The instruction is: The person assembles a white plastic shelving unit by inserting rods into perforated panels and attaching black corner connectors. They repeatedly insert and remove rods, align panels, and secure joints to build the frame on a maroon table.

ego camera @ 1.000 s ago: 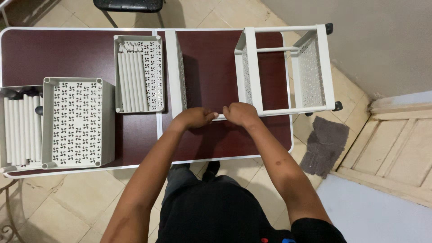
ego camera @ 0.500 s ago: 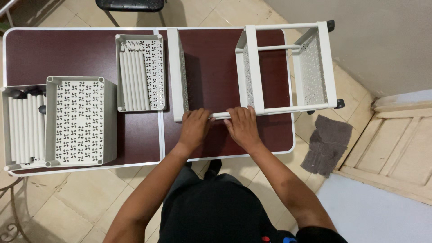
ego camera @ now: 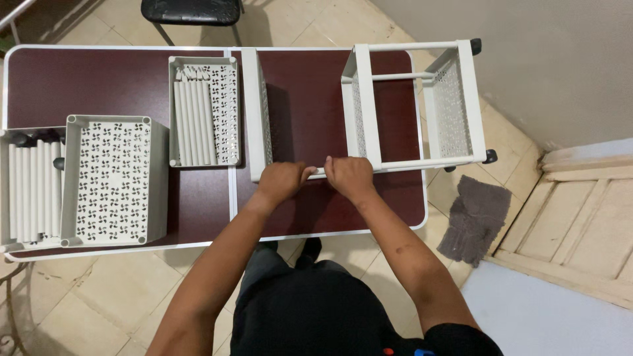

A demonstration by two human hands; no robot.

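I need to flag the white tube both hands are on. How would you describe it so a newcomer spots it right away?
Start at the dark red folding table and find the white perforated cart frame lying on its right half. Along the frame's near edge runs a thin white plastic tube, gripped by the left hand and right hand. Unlike the tubes stacked in the white perforated tray, it lies crosswise, alone.

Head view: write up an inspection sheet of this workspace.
Surface: dark red folding table with white edging.
Job's things: white cart frame lying on its side; white tube at its near corner, beside an upright perforated panel.
Clutter: upturned perforated basket; two baskets of white tubes.
Grippers: left hand and right hand both closed on the tube.
Cables: nothing seen.
Surroundings: tiled floor, grey rag, black chair, wooden door.
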